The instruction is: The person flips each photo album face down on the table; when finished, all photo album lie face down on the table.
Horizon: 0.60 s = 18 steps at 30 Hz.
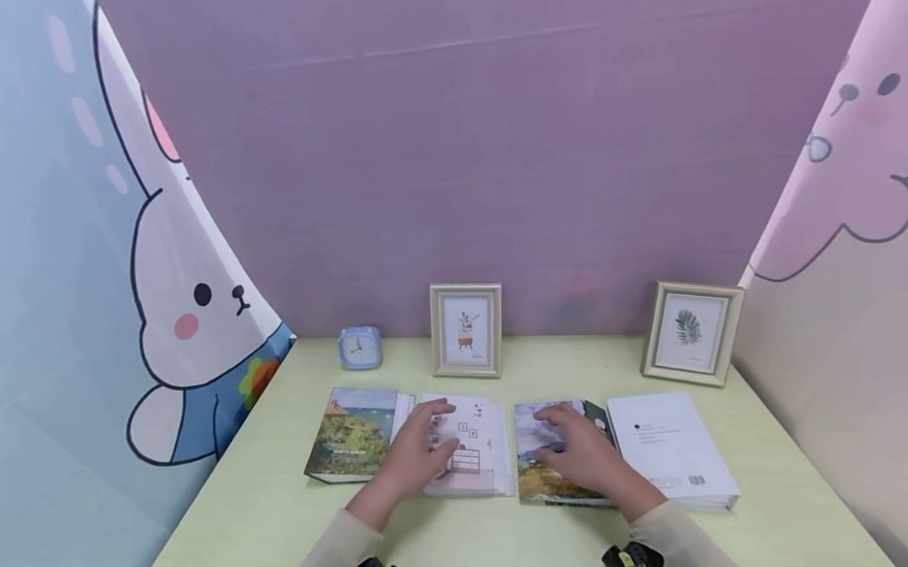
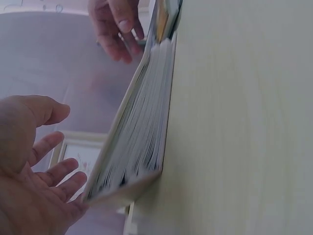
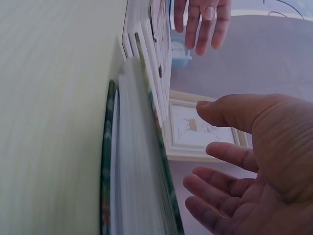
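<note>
My left hand (image 1: 421, 446) is spread flat over a white book (image 1: 474, 451) with small drawings on its cover. In the left wrist view that hand (image 2: 41, 181) is open, its fingers a little off the book's cover (image 2: 139, 137). My right hand (image 1: 572, 448) lies open over a book with a painted landscape cover (image 1: 545, 478). From the right wrist, the hand (image 3: 244, 166) hovers with straight fingers beside that book's (image 3: 142, 166) edge, apart from it. Neither hand holds anything.
A landscape-cover book (image 1: 353, 434) lies at the left of the row and a white book (image 1: 673, 450) at the right. Two framed plant prints (image 1: 465, 330) (image 1: 692, 332) and a small blue clock (image 1: 360, 347) stand against the purple back wall. Cartoon-printed panels close both sides.
</note>
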Motion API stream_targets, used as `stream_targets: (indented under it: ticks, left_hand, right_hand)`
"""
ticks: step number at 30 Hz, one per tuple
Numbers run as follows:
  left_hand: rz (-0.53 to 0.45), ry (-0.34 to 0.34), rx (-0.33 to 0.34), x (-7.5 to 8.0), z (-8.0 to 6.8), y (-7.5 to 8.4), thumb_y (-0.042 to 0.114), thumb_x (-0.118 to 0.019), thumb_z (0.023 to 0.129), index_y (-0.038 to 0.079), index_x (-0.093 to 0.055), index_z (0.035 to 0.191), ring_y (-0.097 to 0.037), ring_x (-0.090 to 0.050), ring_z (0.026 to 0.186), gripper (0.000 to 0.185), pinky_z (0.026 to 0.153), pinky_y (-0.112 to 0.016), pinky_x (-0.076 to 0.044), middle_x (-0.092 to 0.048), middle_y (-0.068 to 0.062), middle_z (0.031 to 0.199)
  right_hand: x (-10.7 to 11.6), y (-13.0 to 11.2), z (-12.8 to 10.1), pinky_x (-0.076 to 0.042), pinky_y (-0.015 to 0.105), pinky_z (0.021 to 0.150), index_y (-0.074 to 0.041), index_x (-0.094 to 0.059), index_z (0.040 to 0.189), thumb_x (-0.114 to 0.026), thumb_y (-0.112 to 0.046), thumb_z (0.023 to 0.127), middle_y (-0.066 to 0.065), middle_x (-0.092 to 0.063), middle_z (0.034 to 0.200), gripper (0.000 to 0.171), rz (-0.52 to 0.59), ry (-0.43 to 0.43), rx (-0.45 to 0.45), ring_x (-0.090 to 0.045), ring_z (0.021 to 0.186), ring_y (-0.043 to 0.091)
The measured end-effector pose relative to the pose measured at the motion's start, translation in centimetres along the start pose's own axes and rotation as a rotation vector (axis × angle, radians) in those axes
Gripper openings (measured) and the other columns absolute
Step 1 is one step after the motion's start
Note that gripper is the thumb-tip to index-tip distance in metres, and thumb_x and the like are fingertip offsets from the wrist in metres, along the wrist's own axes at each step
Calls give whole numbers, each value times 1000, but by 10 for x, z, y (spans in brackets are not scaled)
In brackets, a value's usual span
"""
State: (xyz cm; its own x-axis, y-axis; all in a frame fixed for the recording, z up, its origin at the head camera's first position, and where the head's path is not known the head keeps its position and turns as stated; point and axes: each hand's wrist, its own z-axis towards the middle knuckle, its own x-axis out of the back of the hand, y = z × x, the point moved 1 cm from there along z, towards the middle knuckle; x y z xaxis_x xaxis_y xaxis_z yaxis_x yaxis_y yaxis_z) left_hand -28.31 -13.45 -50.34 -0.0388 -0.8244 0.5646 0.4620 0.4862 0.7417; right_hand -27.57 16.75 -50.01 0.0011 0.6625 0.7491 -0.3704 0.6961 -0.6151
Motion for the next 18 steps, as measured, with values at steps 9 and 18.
stream_targets:
  ticks: [9,18]
  left_hand:
    - [-66,43,120,16,-6,-19,13,-75,96,10,-58,143,-43,-40,146,50,118,-63,-36,-46,-16,157]
    - [-79,21,220,17,-12,-33,19,-76,97,7,-50,150,-50,-46,141,60,116,-60,-40,-45,-24,155]
  right_hand:
    - [-15,-14,7,-59,48,96,-3,-64,138,-88,-14,83,9,-61,138,61,57,-33,9,-65,119,34]
    - [-38,-24,12,-55,52,103,-3,-63,139,-89,-19,82,11,-59,140,65,59,-89,47,-63,121,35]
